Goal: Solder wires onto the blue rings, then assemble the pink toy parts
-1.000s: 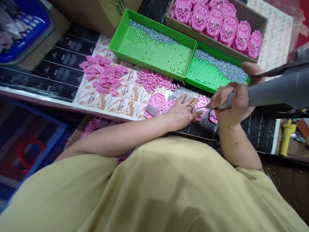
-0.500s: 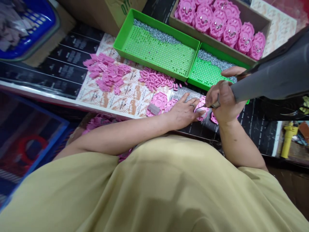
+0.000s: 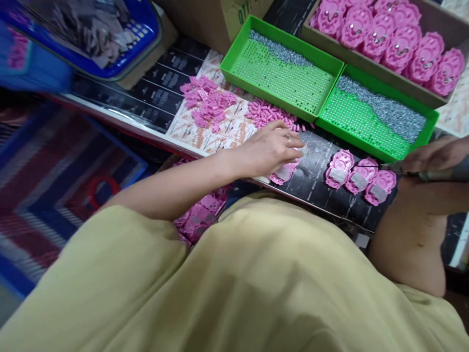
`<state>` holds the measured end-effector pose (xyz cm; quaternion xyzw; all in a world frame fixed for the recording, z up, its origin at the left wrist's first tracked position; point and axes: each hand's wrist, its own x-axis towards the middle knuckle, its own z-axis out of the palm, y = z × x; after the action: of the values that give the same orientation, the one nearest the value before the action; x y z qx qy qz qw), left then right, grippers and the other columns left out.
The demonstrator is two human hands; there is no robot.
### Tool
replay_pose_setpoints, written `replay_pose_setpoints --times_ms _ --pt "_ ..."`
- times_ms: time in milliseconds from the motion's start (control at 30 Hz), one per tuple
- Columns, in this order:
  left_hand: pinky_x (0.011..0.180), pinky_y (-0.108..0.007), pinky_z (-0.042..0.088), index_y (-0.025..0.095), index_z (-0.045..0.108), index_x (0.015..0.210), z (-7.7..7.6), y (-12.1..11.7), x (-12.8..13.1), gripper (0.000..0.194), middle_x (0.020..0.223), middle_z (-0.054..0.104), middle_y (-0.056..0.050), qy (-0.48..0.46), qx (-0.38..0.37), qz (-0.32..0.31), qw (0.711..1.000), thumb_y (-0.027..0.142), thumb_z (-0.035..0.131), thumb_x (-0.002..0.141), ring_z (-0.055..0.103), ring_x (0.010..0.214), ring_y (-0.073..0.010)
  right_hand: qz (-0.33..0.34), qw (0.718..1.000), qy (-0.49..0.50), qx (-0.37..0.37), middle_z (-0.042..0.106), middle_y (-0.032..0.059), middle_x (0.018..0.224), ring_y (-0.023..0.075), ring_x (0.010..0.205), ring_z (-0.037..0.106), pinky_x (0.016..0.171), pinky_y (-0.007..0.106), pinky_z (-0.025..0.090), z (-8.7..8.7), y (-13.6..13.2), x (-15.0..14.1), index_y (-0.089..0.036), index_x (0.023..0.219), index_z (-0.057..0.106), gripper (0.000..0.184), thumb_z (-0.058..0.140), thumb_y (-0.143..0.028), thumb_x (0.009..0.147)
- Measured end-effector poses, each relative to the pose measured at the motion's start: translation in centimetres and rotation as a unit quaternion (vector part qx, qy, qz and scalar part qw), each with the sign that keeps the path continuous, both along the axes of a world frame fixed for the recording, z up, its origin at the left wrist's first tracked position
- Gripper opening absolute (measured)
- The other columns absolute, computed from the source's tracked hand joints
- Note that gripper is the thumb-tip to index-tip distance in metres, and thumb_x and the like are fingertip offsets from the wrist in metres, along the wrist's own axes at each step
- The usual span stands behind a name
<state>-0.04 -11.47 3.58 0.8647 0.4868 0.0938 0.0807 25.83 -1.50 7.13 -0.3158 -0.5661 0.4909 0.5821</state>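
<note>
My left hand (image 3: 273, 149) is above the table with its fingers loosely spread, holding nothing I can see. Under it lies a pink plastic casing (image 3: 285, 173) with a grey plate, partly covered by the hand. At the right edge my right hand (image 3: 434, 155) is closed around a powered screwdriver (image 3: 452, 174), much of which is out of frame. Its thin bit points left, over a row of three pink casings (image 3: 362, 176) with grey plates. Small pink pegs (image 3: 269, 113) lie heaped just beyond my left hand.
Two green perforated trays (image 3: 269, 88) hold metal screws. Behind them stands a carton (image 3: 373, 58) of pink casings. Flat pink parts (image 3: 208, 105) are piled at left. A blue basket (image 3: 113, 73) sits at upper left, and more pink parts (image 3: 203, 215) lie below the table edge.
My left hand has lifted off the casing and moved left. My right hand has carried the screwdriver away to the right. The row of casings now shows, and the view has shifted.
</note>
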Motion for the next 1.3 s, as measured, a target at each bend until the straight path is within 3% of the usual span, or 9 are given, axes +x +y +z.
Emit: replay_pose_setpoints --times_ms 133,233,333,567,733,900,1000,1167,1300 --pt "0.107 -0.046 0.043 0.023 0.071 0.113 -1.6 -2.8 -2.3 0.025 0.119 0.073 -0.003 0.011 0.026 0.005 1.0 0.037 0.055 0.099 0.06 0.117 -0.0235 -0.03 0.993 0.052 0.104 0.046 -0.0043 0.046 0.0114 0.039 0.049 0.037 0.029 0.039 -0.5 0.0 -1.4 -0.024 0.048 0.047 0.038 0.055 -0.037 0.082" --pt "0.095 -0.038 0.048 0.02 0.071 0.109 -3.1 -3.8 -1.7 0.023 0.103 0.075 -0.003 0.013 0.091 0.01 0.996 0.034 0.056 0.099 0.062 0.101 -0.0203 -0.045 0.984 0.088 0.151 0.047 -0.0096 0.045 0.0096 0.034 0.044 0.033 0.025 0.036 -0.4 0.3 -2.3 -0.032 0.081 0.068 0.007 0.067 -0.039 0.081" --pt "0.084 -0.034 0.05 0.017 0.07 0.106 -3.8 -3.5 -0.8 0.023 0.096 0.074 -0.003 -0.003 0.142 0.0 0.99 0.033 0.055 0.1 0.061 0.09 -0.0184 -0.065 0.978 0.087 0.177 0.047 -0.0121 0.047 0.0087 0.032 0.042 0.032 0.023 0.038 0.0 1.1 -2.5 -0.031 0.106 0.065 0.025 0.069 -0.039 0.082" --pt "0.083 -0.036 0.052 0.014 0.07 0.107 -4.5 0.5 1.9 0.021 0.1 0.073 -0.009 -0.038 0.133 -0.045 0.989 0.028 0.056 0.1 0.063 0.093 -0.0197 -0.126 0.965 0.08 0.214 0.038 -0.0141 0.043 0.0091 0.029 0.036 0.031 0.022 0.03 -0.1 5.5 -2.7 -0.026 0.108 0.054 0.032 0.064 -0.045 0.084" --pt "0.082 -0.037 0.053 0.013 0.071 0.104 -4.1 2.6 3.5 0.016 0.098 0.073 -0.01 -0.003 0.138 -0.076 0.988 0.022 0.059 0.097 0.064 0.091 -0.0206 -0.103 0.974 0.067 0.189 0.042 -0.0143 0.042 0.0093 0.027 0.032 0.03 0.024 0.025 -1.7 7.6 -3.8 -0.03 0.107 0.056 0.033 0.07 -0.047 0.082" --pt "0.083 -0.036 0.053 0.011 0.069 0.105 -4.0 2.9 3.4 0.016 0.095 0.073 -0.009 0.009 0.175 -0.083 0.981 0.02 0.059 0.097 0.064 0.087 -0.0192 -0.097 0.981 0.036 0.162 0.042 -0.0141 0.042 0.0102 0.028 0.035 0.032 0.024 0.029 -2.4 8.3 -3.1 -0.029 0.107 0.057 0.033 0.07 -0.047 0.083" --pt "0.084 -0.036 0.053 0.011 0.069 0.105 -4.2 2.9 3.3 0.016 0.094 0.073 -0.008 -0.001 0.185 -0.085 0.979 0.019 0.058 0.097 0.064 0.086 -0.019 -0.119 0.98 0.028 0.158 0.041 -0.0136 0.042 0.0107 0.028 0.033 0.032 0.027 0.026 -2.4 8.4 -2.7 -0.031 0.105 0.056 0.036 0.069 -0.053 0.081" --pt "0.086 -0.036 0.051 0.012 0.069 0.108 -4.1 2.9 3.3 0.019 0.098 0.074 -0.009 0.015 0.168 -0.079 0.982 0.018 0.052 0.1 0.064 0.088 -0.0192 -0.159 0.976 -0.011 0.148 0.037 -0.0104 0.043 0.0133 0.035 0.031 0.04 0.034 0.028 -2.8 8.5 -3.0 -0.037 0.11 0.051 0.041 0.065 -0.065 0.083" --pt "0.087 -0.038 0.05 0.01 0.068 0.109 -3.4 2.8 3.5 0.02 0.098 0.073 -0.008 0.009 0.139 -0.073 0.988 0.024 0.06 0.097 0.064 0.089 -0.0213 -0.149 0.979 -0.031 0.137 0.038 -0.0093 0.046 0.0141 0.038 0.032 0.044 0.034 0.031 -3.5 8.7 -3.3 -0.036 0.112 0.05 0.046 0.064 -0.068 0.083"
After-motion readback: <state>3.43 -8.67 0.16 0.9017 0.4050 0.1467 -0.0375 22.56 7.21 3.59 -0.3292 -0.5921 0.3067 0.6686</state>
